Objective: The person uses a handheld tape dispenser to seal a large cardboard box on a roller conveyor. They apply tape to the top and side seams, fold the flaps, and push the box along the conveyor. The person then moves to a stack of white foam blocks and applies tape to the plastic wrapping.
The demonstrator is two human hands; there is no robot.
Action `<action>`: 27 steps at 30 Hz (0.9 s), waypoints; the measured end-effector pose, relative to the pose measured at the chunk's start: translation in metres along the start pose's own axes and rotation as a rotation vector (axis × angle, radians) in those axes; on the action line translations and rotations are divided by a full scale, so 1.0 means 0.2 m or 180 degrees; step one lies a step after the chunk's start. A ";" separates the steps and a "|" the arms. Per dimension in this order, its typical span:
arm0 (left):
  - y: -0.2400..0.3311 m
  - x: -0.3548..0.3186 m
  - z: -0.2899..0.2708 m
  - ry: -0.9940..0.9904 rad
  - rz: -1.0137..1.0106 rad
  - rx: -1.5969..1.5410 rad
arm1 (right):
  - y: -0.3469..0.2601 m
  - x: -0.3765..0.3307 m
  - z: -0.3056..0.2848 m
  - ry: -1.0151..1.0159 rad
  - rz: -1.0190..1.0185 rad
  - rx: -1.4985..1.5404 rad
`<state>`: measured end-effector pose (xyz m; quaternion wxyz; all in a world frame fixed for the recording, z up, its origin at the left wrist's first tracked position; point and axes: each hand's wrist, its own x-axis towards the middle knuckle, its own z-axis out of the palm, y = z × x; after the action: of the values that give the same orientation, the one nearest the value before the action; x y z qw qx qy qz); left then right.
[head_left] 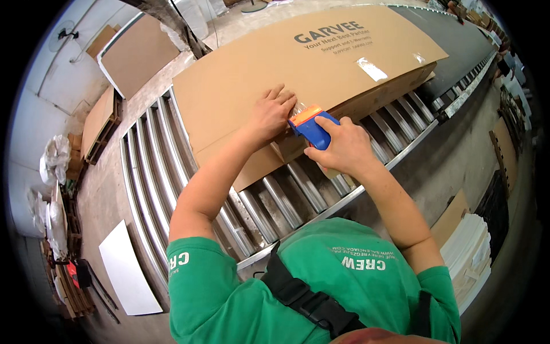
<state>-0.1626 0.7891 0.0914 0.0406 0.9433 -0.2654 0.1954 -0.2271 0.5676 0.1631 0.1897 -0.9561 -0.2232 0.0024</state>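
A large brown cardboard box (pixel 240 74) lies on a roller conveyor (pixel 281 200), its near side flap (pixel 258 166) hanging at an angle. My left hand (pixel 274 113) lies flat on the near edge of its top, fingers stretched out. My right hand (pixel 346 144) grips a blue and orange tape dispenser (pixel 314 131), held against the same edge just right of my left hand. A bit of clear tape (pixel 301 108) shows between the dispenser and the left fingertips. Farther right, a shiny strip of tape (pixel 372 69) crosses the box's edge.
A dark conveyor belt (pixel 447 43) continues at the far right. A white sheet (pixel 130 269) stands left of the rollers. Large brown boards (pixel 140 54) lean at the back left, near a pallet (pixel 103 126). White stacked panels (pixel 470 246) stand at the lower right.
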 end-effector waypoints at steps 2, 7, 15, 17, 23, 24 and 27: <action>-0.04 -0.04 0.04 -0.0393 -0.0431 -0.1037 | -0.01 -0.01 0.01 0.0011 0.0010 0.0062; -0.14 -0.06 -0.03 -0.1280 0.0098 -0.0767 | 0.03 -0.05 0.08 0.0221 -0.0076 0.0221; 0.17 -0.15 -0.11 -0.0868 -0.0508 0.0109 | 0.01 -0.05 0.07 0.0319 -0.0209 0.0207; 0.19 -0.19 -0.07 -0.0669 -0.0547 0.0112 | 0.02 -0.06 0.10 0.0374 -0.0196 0.0228; 0.17 -0.18 0.00 -0.0260 -0.0485 0.0074 | 0.05 -0.14 0.14 0.0463 -0.0059 0.0159; 0.17 -0.17 -0.01 -0.0303 -0.0502 0.0034 | 0.08 -0.19 0.16 0.0459 -0.0028 0.0151; 0.17 -0.15 -0.01 -0.0283 -0.0528 -0.0036 | 0.15 -0.35 0.22 0.0410 0.0177 0.0224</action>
<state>-0.2052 0.7747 0.0808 0.0502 0.9695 -0.1891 0.1477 -0.2821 0.5293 0.1053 0.2370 -0.9529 -0.1837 -0.0461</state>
